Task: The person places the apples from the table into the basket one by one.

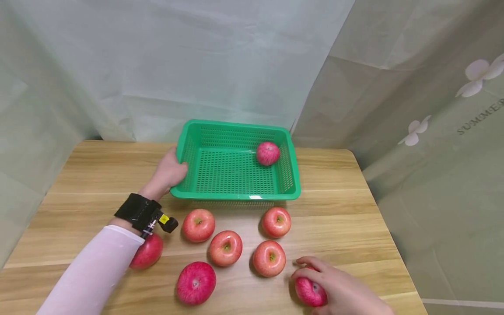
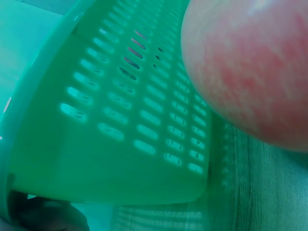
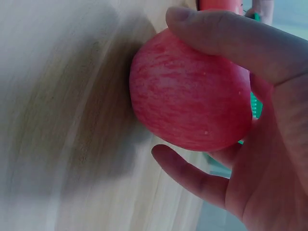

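Note:
A green perforated plastic basket (image 1: pixel 236 195) stands toward the back of the table, one dark pink apple (image 1: pixel 267 153) at the right inside it. My left hand (image 1: pixel 170 169) grips its left rim; in the left wrist view, fingertips (image 2: pixel 48 216) show under that rim. At the front right, my right hand (image 1: pixel 338 286) holds another dark pink apple (image 1: pixel 309 288). The right wrist view shows the thumb (image 3: pixel 211 31) across this apple (image 3: pixel 192 91) and the little finger standing off it, with the other fingers mostly hidden behind.
Between basket and front edge lie several lighter red apples (image 1: pixel 226 248) on the wooden table (image 1: pixel 334 210). A dark pink apple (image 1: pixel 195 283) sits front and centre, and a red apple (image 1: pixel 148 251) is partly hidden by my left sleeve (image 1: pixel 92 271). Pale curtains (image 1: pixel 197 65) hang behind.

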The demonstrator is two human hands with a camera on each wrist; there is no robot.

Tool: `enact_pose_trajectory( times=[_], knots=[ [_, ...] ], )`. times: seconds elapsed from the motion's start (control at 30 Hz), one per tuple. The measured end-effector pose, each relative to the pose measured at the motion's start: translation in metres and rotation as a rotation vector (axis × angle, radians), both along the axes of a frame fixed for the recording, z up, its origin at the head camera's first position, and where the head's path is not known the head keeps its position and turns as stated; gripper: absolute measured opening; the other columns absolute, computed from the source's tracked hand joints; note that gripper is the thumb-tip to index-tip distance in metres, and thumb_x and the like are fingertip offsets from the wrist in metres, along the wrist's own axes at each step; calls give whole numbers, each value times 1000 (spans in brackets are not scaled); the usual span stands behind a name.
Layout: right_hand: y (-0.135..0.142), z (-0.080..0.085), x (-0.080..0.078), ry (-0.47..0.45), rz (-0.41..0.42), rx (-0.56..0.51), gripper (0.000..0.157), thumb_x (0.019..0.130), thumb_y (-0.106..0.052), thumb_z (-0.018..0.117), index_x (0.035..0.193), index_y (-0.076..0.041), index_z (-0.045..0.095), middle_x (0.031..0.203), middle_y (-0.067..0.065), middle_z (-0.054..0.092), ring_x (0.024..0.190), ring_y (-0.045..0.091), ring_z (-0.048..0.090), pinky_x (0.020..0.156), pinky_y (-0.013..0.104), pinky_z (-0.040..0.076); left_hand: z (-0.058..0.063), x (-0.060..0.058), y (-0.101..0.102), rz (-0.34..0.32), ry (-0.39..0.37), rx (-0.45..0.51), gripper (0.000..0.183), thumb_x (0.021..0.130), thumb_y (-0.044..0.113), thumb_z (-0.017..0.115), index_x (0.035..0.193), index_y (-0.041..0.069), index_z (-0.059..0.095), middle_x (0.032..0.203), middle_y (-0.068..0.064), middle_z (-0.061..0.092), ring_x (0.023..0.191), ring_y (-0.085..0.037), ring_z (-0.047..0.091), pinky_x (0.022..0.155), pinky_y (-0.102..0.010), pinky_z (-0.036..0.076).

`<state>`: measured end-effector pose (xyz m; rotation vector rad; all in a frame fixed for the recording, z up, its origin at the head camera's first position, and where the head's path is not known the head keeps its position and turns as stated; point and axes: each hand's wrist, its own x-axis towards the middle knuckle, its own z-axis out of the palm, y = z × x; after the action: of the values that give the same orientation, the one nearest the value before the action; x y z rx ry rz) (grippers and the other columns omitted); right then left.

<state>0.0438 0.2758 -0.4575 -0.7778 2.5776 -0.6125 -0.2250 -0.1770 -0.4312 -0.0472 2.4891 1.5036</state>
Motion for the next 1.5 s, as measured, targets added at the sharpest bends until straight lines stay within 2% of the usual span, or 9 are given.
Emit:
enact_pose_trajectory(
  times=[0.17,0.37,0.53,0.8,1.0,1.2,1.37,1.5],
  knots=[
    [-2,-3,1,-4,-10,-5,68,84,-48,91,143,-45,58,154,-9,50,129,20,58,94,35,60,-1,1,0,-1,2,3,62,105,5,43,163,-6,23,142,-33,50,112,-44,64,84,-52,63],
    [-2,-7,2,-3,-39,-4,67,83,-53,90,142,-46,58,154,-8,50,129,21,58,94,37,60,-1,1,1,-1,9,19,61,104,4,43,162,-7,25,140,-34,51,111,-45,65,85,-53,63],
    [-2,-8,2,5,-46,-2,73,81,-46,94,143,-46,57,155,-8,49,129,20,58,96,38,60,-1,1,1,-1,15,16,61,105,4,43,162,-7,25,141,-34,51,112,-44,65,85,-53,63],
    [-2,-7,0,-61,-89,-7,71,81,-38,92,142,-48,57,157,-9,47,129,19,58,96,36,59,-2,1,1,4,18,16,60,106,4,43,162,-7,25,140,-34,51,112,-45,65,86,-54,63],
    [-2,-9,-1,-2,-61,-20,74,78,-32,93,142,-45,57,153,-9,49,127,16,59,96,34,59,-3,1,1,8,23,22,60,106,5,43,162,-6,25,141,-34,51,113,-45,64,86,-54,63],
    [-2,-13,0,26,-40,-32,76,79,-39,94,145,-44,56,153,-9,50,124,16,60,93,34,60,-3,1,3,16,11,46,58,106,4,43,161,-6,26,141,-33,51,112,-45,65,84,-52,63],
    [-1,-12,0,27,-40,-27,73,82,-53,90,146,-43,56,156,-7,48,124,17,62,92,35,60,-3,2,3,21,1,46,58,106,4,43,161,-6,27,140,-33,51,111,-45,66,82,-51,64],
    [0,-11,-1,46,-26,-22,71,84,-55,88,146,-42,56,156,-5,48,123,18,62,91,35,61,-2,2,2,22,5,41,60,106,4,43,162,-6,25,141,-33,51,110,-45,66,81,-51,64]
  ],
)
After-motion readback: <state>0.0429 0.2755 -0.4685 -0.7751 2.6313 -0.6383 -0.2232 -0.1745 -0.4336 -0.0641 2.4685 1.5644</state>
